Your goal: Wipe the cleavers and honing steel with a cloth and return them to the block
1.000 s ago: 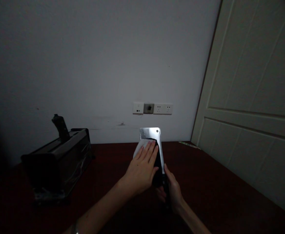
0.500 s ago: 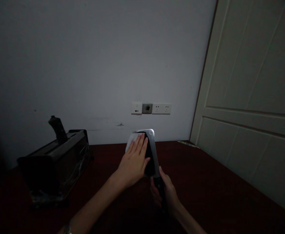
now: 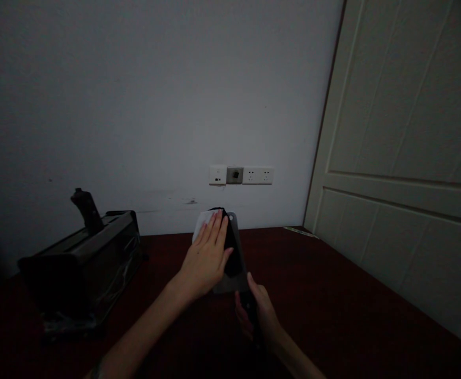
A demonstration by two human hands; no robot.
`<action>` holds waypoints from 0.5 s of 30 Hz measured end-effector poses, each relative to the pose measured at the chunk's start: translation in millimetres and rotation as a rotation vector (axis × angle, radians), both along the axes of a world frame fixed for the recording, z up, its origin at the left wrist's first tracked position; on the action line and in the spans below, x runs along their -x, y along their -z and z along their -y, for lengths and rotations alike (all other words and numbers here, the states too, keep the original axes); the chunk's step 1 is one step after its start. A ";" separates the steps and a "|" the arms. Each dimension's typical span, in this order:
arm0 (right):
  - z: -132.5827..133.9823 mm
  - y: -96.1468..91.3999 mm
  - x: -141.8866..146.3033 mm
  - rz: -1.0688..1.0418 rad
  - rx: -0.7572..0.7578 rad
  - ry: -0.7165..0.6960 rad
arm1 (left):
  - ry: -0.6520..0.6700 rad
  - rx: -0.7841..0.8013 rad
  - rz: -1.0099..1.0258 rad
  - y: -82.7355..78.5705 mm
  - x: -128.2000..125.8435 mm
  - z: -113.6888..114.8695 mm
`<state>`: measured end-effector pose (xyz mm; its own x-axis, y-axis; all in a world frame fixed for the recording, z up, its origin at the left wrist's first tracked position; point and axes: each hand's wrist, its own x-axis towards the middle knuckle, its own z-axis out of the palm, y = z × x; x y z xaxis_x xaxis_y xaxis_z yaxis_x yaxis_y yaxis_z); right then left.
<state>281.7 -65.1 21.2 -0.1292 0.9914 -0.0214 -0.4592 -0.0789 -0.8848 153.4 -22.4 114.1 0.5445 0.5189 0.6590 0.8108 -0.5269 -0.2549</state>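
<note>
My right hand (image 3: 264, 310) is closed around the black handle of a cleaver (image 3: 228, 284), whose broad blade points up and away from me. On the flat of the blade lies a black cloth (image 3: 233, 255). My left hand (image 3: 207, 255) presses on this cloth with its fingers stretched out flat, pointing toward the blade's far end. A white piece (image 3: 202, 221) shows beside the fingers on the left; whether it belongs to the cloth I cannot tell. Much of the blade is hidden under the left hand and cloth.
At the left stands a dark knife block (image 3: 92, 263) with a black handle (image 3: 87, 210) sticking up from it. Behind the dark red table (image 3: 333, 295) is a wall with sockets (image 3: 258, 175). A pale panelled door (image 3: 396, 226) borders the right. A thin strip (image 3: 300, 232) lies near the back edge.
My left hand and the cloth have shifted slightly left over the blade. The cleaver has moved a little left and tilted, and its blade looks darker. The view has turned slightly right.
</note>
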 end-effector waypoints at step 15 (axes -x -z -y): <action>-2.5 -17.7 -20.7 -0.068 0.088 0.121 | 0.188 0.120 -0.223 12.1 -19.9 22.2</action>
